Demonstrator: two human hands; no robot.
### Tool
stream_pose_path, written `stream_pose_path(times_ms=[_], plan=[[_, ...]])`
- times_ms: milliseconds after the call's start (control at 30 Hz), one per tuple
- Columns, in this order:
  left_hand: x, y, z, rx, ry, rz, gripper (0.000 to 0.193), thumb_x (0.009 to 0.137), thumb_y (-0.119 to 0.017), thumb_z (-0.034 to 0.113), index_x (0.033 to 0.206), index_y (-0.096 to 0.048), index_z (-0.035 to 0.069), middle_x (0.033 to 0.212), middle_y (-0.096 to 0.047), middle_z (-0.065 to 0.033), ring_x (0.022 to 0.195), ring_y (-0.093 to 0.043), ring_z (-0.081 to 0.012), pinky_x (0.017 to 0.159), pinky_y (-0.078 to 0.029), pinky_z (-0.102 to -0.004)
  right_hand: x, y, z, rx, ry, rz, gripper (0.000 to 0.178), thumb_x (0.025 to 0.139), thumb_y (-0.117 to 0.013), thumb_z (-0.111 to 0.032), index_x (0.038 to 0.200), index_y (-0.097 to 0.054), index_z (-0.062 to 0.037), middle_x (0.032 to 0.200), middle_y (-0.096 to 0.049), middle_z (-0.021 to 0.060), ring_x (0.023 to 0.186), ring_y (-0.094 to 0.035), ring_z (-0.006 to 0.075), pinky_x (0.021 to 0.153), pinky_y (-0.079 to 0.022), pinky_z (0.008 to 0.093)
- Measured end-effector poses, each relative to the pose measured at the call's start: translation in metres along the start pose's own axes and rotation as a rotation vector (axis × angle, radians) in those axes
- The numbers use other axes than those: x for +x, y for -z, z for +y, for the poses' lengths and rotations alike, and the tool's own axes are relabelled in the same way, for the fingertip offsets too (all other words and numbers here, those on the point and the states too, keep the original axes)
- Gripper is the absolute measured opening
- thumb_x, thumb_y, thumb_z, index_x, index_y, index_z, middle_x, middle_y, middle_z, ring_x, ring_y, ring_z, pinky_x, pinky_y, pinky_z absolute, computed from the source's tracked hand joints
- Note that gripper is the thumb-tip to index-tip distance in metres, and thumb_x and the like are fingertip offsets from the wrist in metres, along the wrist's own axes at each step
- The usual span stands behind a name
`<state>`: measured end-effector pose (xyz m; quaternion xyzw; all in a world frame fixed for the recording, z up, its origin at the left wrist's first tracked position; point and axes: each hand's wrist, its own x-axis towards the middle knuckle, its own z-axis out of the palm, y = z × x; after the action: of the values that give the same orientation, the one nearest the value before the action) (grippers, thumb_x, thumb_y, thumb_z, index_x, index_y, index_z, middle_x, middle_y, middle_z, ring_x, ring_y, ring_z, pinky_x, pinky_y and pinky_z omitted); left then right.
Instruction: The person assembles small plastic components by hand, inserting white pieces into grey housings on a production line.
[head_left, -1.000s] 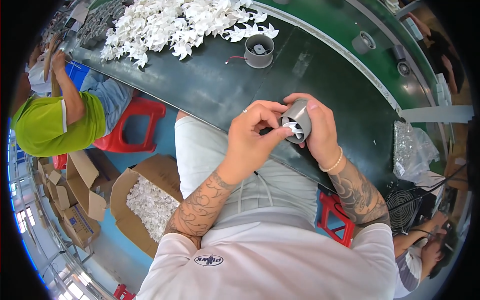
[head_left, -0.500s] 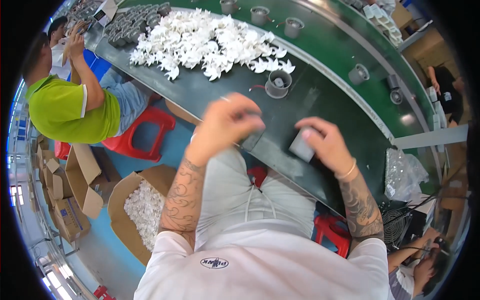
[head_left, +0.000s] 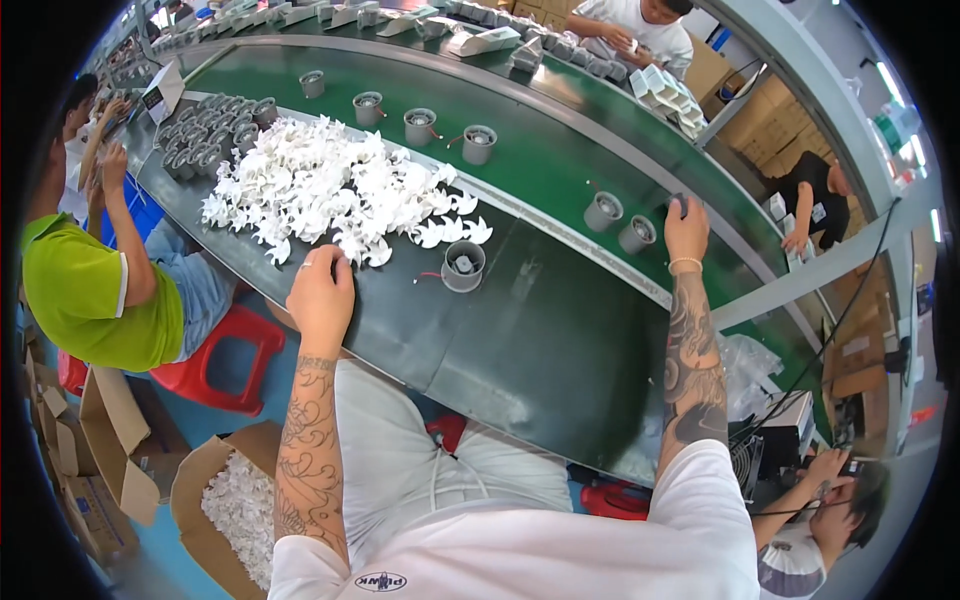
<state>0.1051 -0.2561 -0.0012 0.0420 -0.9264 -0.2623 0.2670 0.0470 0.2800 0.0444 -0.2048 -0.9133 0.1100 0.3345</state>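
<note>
Over the green conveyor belt at the right, my right hand [head_left: 686,238] is closed round a grey fan housing [head_left: 682,206], mostly hidden by the fingers. My left hand [head_left: 322,290] is at the near edge of a pile of white fan impellers [head_left: 320,180], its fingers curled downward. What its fingertips hold, if anything, is hidden. Between my hands, a round grey housing [head_left: 463,268] with a motor inside stands open side up on the dark worktable [head_left: 430,330]. A short red wire sticks out at its left.
Several grey housings, among them one [head_left: 479,145] with a red wire, stand along the belt [head_left: 560,160]. More grey housings [head_left: 205,135] are massed at the table's far left. A cardboard box [head_left: 200,500] of white parts is at lower left. Co-workers sit left and beyond the belt.
My right hand has moved from the table out over the belt with the grey housing. My left hand has gone left to the impeller pile. The view has shifted, showing more of the belt.
</note>
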Motion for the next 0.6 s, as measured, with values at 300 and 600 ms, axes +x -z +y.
stream_pose_path(times_ms=[300,600], plan=[[-0.002,0.002,0.012,0.027,-0.080,-0.112,0.034,0.088,-0.065,0.029,0.121,-0.062,0.020,0.104,-0.065,-0.0048,0.096,-0.064,-0.0270,0.073,-0.053,-0.0450,0.060,-0.047,0.069,-0.433,-0.144,-0.411,0.065,0.081,-0.068,-0.040,0.137,-0.046,-0.0156,0.127,-0.061,0.0184,0.116,-0.059,0.0390,0.098,-0.047,0.0512],[-0.012,0.013,0.014,-0.024,-0.075,-0.109,0.017,0.085,-0.065,0.020,0.101,-0.068,0.015,0.107,-0.064,-0.0023,0.100,-0.062,-0.0228,0.070,-0.054,-0.0402,0.061,-0.035,0.068,-0.214,-0.036,-0.149,0.066,0.073,-0.074,-0.041,0.119,-0.057,0.0032,0.117,-0.063,0.0271,0.113,-0.059,0.0426,0.097,-0.046,0.0475]])
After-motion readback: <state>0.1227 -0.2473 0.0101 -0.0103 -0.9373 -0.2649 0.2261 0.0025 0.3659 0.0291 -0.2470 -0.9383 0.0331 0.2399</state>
